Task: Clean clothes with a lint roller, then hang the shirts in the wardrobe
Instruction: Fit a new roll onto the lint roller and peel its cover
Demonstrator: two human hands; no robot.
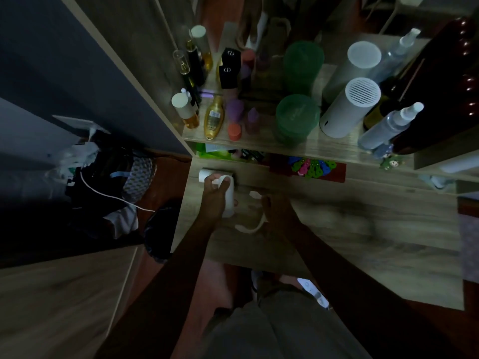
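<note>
The scene is dim. My left hand (216,193) grips a white lint roller (229,202) over the near-left part of a wooden desk (363,229). A second white cylinder (204,175) lies on the desk just behind that hand. My right hand (272,206) is beside it, fingers pinched on a curled white sheet (250,228) that hangs down towards the desk. Whether the sheet is still joined to the roller I cannot tell. No shirt is visible on the desk.
A shelf above the desk holds several bottles (213,117), green tubs (296,117), white cylinders (347,107) and spray bottles (391,125). A pile of dark clothes and a white cable (108,182) lies on the floor at left. Wooden panels stand at the lower left.
</note>
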